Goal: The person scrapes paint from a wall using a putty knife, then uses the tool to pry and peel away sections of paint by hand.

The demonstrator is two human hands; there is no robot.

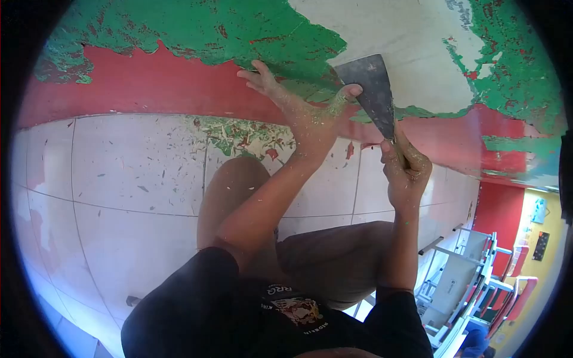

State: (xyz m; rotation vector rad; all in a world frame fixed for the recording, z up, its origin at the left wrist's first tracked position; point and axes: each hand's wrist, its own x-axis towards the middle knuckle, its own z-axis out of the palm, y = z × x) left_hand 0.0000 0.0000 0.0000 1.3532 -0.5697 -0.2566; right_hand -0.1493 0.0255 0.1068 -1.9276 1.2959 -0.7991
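Note:
My right hand (407, 164) is closed round the handle of a scraper (373, 89). The scraper's wide dark blade points up and to the left, its edge at the border between green paint (268, 30) and a bare whitish patch (412, 53) of the wall. My left hand (307, 116) is spread with fingers apart, left of the blade, its thumb tip close to or touching the blade. The left fingertips are at the ragged lower edge of the green paint, over a red band (161, 83). Dust and small flakes cling to the left hand and wrist.
Green, red and white paint flakes (239, 137) lie heaped on the white tiled floor (137, 173) along the wall's base, with others scattered to the left. Chairs with metal frames (456, 280) stand at the lower right. My bent knees are below my hands.

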